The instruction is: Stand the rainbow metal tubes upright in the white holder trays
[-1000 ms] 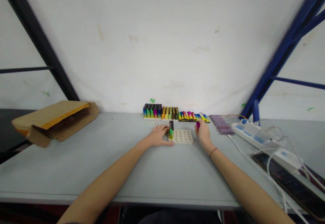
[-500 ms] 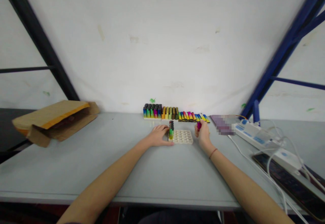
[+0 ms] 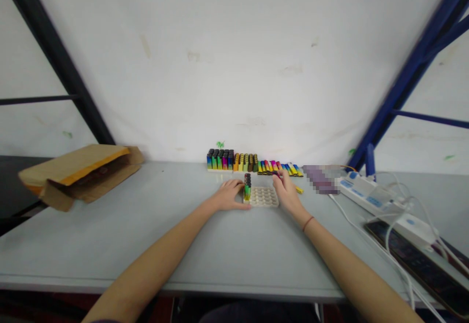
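Note:
A white tray with rows of holes point(image 3: 264, 197) lies mid-table. Several multicoloured lighters point(image 3: 247, 188) with dark tops stand upright in its left end. My left hand point(image 3: 227, 196) grips that end, fingers at the back and thumb along the front edge. My right hand point(image 3: 287, 193) is at the tray's right side, closed around a dark purple lighter point(image 3: 280, 173) that my fingers mostly cover. Just right of that hand, a yellow lighter point(image 3: 299, 190) lies on the table. Behind it, several colourful lighters point(image 3: 267, 167) lie in a row near the wall.
Two filled racks of upright lighters, one with black tops point(image 3: 220, 160) and one yellowish point(image 3: 245, 162), stand against the wall. An open brown paper bag point(image 3: 84, 171) lies at left. A power strip point(image 3: 388, 208), white cables and a phone point(image 3: 414, 259) occupy the right.
My right hand has moved left, up to the tray's right edge, with the lighter. The yellow lighter now shows beside it. My left hand and the tray have stayed put.

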Demonstrator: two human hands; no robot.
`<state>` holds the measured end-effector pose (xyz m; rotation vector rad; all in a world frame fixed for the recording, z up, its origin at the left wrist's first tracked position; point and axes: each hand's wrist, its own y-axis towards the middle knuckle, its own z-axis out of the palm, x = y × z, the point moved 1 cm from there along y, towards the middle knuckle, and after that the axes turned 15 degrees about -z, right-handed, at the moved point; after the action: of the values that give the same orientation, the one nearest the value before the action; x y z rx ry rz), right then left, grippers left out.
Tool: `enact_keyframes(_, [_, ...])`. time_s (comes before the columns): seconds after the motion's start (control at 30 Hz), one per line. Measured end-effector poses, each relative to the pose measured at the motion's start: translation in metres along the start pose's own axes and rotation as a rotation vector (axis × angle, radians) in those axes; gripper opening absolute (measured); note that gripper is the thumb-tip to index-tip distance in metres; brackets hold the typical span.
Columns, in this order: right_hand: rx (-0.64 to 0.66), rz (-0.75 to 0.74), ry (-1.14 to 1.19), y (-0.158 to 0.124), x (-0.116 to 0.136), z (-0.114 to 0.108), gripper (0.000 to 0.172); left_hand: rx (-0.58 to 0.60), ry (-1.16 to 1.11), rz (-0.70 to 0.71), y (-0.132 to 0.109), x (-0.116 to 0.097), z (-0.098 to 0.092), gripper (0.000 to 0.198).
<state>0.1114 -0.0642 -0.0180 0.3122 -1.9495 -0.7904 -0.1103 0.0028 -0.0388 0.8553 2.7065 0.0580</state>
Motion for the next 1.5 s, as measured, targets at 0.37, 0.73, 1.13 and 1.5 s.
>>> enact_keyframes(0.37, [0.319, -0.165, 0.165, -0.012, 0.022, 0.017, 0.026, 0.007, 0.009, -0.015, -0.002, -0.005, -0.002, 0.078])
enact_keyframes(0.73, [0.354, -0.279, 0.082, -0.020, 0.034, 0.026, 0.021, -0.005, -0.025, -0.031, 0.000, -0.001, 0.002, 0.080])
enact_keyframes(1.13, [0.382, -0.298, -0.164, -0.023, 0.039, 0.033, 0.015, -0.010, -0.027, -0.029, -0.001, -0.002, 0.001, 0.078])
enact_keyframes(1.5, [0.298, -0.171, -0.795, 0.009, 0.007, -0.015, 0.024, 0.012, -0.011, -0.025, 0.001, 0.001, 0.000, 0.083])
